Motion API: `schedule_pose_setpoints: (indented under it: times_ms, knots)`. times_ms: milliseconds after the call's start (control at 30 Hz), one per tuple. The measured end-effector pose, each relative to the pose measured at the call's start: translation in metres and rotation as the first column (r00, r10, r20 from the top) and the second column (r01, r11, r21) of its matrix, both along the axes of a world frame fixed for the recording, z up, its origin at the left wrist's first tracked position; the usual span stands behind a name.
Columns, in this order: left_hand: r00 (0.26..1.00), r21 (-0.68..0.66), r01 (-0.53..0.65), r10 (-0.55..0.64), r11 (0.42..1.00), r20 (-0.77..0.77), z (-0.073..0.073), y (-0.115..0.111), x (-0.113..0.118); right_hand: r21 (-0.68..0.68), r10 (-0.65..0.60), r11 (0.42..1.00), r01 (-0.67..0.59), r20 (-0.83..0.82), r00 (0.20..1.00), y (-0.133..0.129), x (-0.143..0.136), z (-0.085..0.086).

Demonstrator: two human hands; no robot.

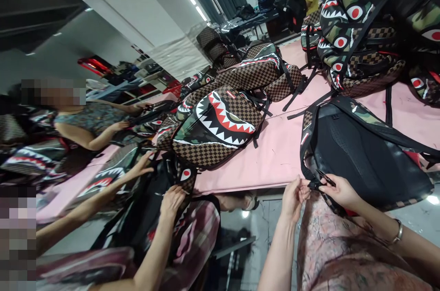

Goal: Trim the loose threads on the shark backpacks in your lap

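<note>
The left hand (296,194) pinches a backpack strap (313,184).

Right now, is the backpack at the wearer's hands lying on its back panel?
No, the backpack has its black back panel facing up, in plain view.

Reading no words or numbers anywhere. Seeing a small red label (231,94) near the upper edge of a checkered backpack (220,133) lying on the pink table (278,153), catching pale marks on the red, but making out no letters at such a size. Spotting a tinier red patch (307,18) on a checkered bag (314,18) farther back, beside the stacked bags (357,41), also failing to decipher any lettering there.
</note>
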State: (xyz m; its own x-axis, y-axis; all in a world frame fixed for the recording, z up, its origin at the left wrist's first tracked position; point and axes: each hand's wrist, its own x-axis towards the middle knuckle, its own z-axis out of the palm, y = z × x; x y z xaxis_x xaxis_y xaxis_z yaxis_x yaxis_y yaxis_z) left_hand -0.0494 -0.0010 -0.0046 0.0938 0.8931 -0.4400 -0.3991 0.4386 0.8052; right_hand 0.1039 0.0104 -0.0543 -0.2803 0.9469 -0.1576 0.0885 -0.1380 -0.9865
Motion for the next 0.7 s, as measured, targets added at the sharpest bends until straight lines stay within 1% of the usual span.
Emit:
schedule_pose_setpoints:
  times_ms: [67,133,200,267,333,400,467,567,633,700]
  knots:
    - [0.999,-0.023,0.007,-0.006,1.000,0.052,0.000,0.001,-0.001,-0.028,-0.019,0.999,0.018,-0.030,0.999,-0.001,0.000,-0.006]
    - [0.998,-0.026,0.005,-0.003,1.000,0.057,0.000,0.002,-0.001,-0.053,-0.041,0.998,0.039,-0.040,0.998,-0.002,-0.001,-0.012]
    - [1.000,-0.016,0.019,-0.019,1.000,0.008,0.001,0.001,0.000,-0.070,-0.064,0.996,0.061,-0.035,0.997,-0.002,0.000,-0.016]
    - [0.998,0.000,0.041,-0.041,0.999,-0.050,0.002,0.000,0.002,-0.083,-0.071,0.994,0.068,-0.040,0.997,-0.002,0.002,-0.016]
    - [0.995,0.018,0.048,-0.046,0.999,-0.092,0.003,-0.001,0.004,-0.098,-0.059,0.994,0.053,-0.052,0.997,-0.002,0.004,-0.010]
    - [0.992,0.022,0.056,-0.053,0.998,-0.113,0.004,-0.001,0.006,-0.088,-0.037,0.996,0.033,-0.036,0.999,-0.002,0.007,-0.001]
    - [0.990,0.008,0.073,-0.072,0.997,-0.123,0.006,0.000,0.008,-0.036,-0.029,0.999,0.030,0.020,0.999,-0.003,0.008,0.011]
    - [0.986,0.005,0.097,-0.095,0.995,-0.138,0.009,0.001,0.010,0.082,-0.039,0.996,0.025,0.179,0.983,-0.004,0.010,0.023]
    - [0.981,0.020,0.118,-0.113,0.993,-0.159,0.012,0.002,0.010,0.129,-0.001,0.991,-0.036,0.275,0.961,-0.001,0.013,0.026]
    - [0.972,0.032,0.155,-0.146,0.987,-0.182,0.014,0.002,0.008,0.132,0.101,0.981,-0.143,0.280,0.955,0.005,0.015,0.024]
